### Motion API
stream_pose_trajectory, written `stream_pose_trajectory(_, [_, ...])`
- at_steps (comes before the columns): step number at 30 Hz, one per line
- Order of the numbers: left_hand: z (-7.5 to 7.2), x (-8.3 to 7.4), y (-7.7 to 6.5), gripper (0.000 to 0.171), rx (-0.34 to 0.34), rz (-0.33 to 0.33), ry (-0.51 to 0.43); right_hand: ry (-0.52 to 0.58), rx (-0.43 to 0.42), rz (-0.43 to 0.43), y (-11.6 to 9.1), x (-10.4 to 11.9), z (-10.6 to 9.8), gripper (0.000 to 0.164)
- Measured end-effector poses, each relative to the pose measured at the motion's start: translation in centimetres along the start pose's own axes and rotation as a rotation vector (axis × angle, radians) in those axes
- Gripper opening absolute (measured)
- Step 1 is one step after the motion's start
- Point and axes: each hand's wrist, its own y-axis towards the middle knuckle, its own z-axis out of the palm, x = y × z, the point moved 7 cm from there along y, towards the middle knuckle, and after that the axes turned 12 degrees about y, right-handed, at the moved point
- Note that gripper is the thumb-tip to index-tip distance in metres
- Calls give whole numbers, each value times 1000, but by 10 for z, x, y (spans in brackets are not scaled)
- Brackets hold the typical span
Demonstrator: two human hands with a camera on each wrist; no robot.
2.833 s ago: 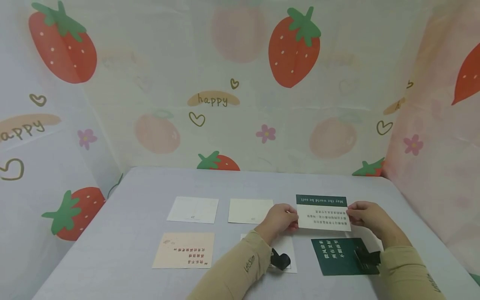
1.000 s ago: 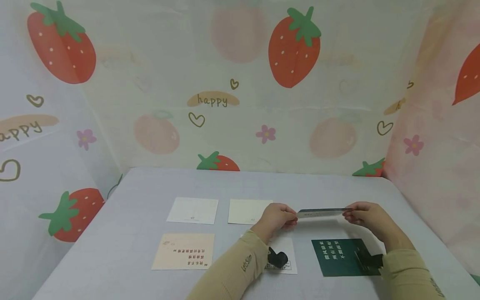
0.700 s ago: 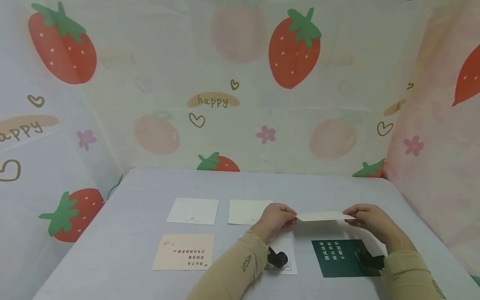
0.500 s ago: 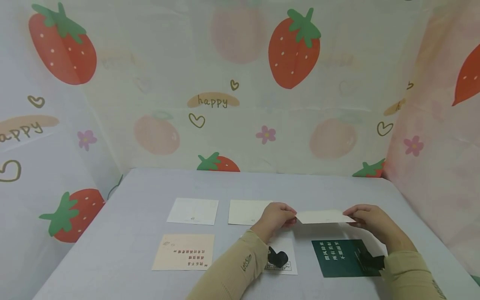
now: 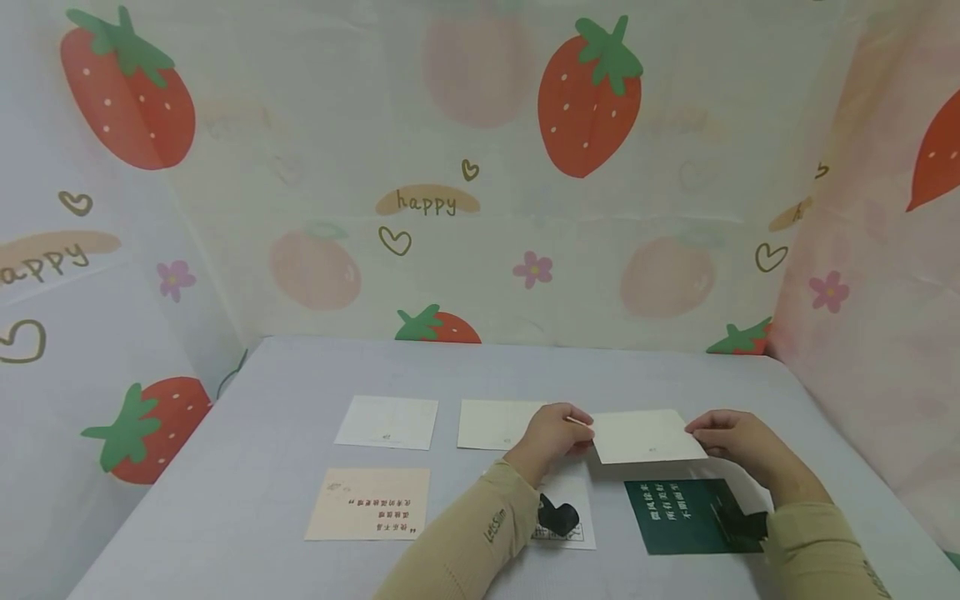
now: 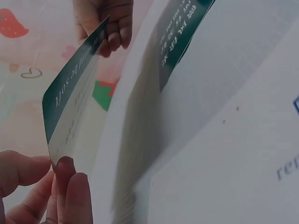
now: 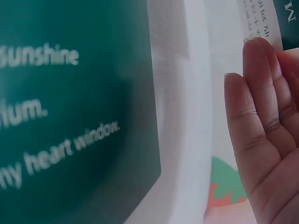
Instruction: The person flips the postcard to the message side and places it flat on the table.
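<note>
Between both hands a postcard (image 5: 648, 436) is held above the table, its pale, nearly blank side up in the head view. My left hand (image 5: 553, 437) pinches its left edge between thumb and fingers. At the opposite edge, my right hand (image 5: 738, 442) pinches the corner. From below, the left wrist view shows the postcard's printed face (image 6: 74, 88), with a dark green band and lettering. A dark green card (image 5: 686, 517) lies on the table just in front of the held one. Under my left forearm a white card (image 5: 577, 492) is partly hidden.
A white card (image 5: 387, 422) and a cream card (image 5: 495, 423) lie in the back row on the white table (image 5: 247, 467). A peach card (image 5: 367, 504) with writing lies at front left. A strawberry-printed curtain (image 5: 450, 100) encloses the table's back and sides.
Both hands have turned the postcard over. Its green-banded printed face was up; it went edge-on, and now the pale side faces up. The hands have stayed nearly in place.
</note>
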Motion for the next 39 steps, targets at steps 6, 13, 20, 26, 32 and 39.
stream_pose_trajectory(6, [1,0,1,9,-6,7,-56,-19,-9,0,0,0,2,26])
stream_pose_trajectory(13, [0,0,1,11,-18,2,-89,-8,-32,21,-2,1,3,23])
stream_pose_trajectory(20, [-2,-1,1,15,-39,-18,-101,29,-46,44,-1,2,4,26])
stream_pose_trajectory(26, [-3,-2,1,17,-47,-22,-121,27,-64,65,1,-1,3,31])
stream_pose_trajectory(32, [-2,-1,0,14,-30,-38,-140,18,-68,106,1,-6,2,31])
stream_pose_trajectory(39, [-1,2,-1,15,-25,-43,-144,10,-107,124,3,-7,2,30])
